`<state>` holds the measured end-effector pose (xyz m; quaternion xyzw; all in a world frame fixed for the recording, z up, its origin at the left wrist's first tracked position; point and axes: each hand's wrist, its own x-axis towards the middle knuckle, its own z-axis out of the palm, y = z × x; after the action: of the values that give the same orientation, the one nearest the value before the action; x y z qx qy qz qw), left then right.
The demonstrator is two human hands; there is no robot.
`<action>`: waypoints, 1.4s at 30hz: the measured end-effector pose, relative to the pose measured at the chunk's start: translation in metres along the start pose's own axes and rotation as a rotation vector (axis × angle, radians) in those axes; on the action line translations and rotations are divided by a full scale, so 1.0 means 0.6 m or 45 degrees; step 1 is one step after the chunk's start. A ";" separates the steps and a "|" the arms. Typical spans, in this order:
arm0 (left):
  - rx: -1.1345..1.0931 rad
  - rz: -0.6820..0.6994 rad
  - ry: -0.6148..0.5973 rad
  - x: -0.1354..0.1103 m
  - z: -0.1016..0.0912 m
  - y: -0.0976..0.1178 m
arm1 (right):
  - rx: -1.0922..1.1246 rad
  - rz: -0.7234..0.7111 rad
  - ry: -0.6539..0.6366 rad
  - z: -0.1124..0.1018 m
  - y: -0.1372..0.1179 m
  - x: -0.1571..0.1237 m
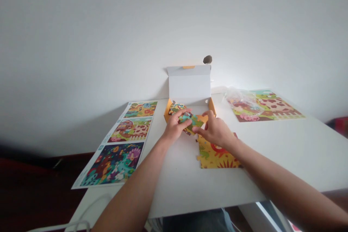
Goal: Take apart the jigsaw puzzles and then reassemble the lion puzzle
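My left hand (176, 127) pinches a few colourful jigsaw puzzle pieces (196, 121) in front of an opened box (212, 110). To its right, my right hand (214, 127) is curled with thumb and forefinger at the right edge of those pieces; whether it grips one, I cannot make out. More pieces (175, 107) lie in the box's left part, behind my left hand. Under my right hand and forearm lies a partly joined yellow puzzle (206, 156) with a red figure, partly covered by my arm.
A sheet with three printed pictures (129, 129) lies on the left of the white table (174, 188). On the right are a farm puzzle with a cow (274, 106) and a clear plastic bag (239, 98) over its left part. The box's raised lid (189, 86) stands near the wall.
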<state>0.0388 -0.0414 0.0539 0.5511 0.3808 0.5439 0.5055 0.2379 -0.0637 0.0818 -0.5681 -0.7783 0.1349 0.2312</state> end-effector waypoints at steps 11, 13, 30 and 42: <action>-0.318 0.033 0.249 0.008 -0.004 -0.001 | -0.377 -0.231 -0.549 0.005 0.012 0.002; -0.311 0.064 0.285 0.009 -0.005 -0.003 | -0.313 -0.293 -0.482 0.026 -0.004 -0.002; -0.225 0.268 0.499 0.015 -0.011 -0.012 | 0.171 -0.363 -0.069 0.100 -0.016 0.006; -0.023 0.363 0.686 0.017 -0.032 -0.010 | 1.074 -0.240 -0.116 0.096 -0.008 0.006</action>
<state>0.0222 -0.0274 0.0482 0.4304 0.4152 0.7392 0.3097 0.2038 -0.0589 0.0356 -0.3439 -0.7127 0.4444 0.4199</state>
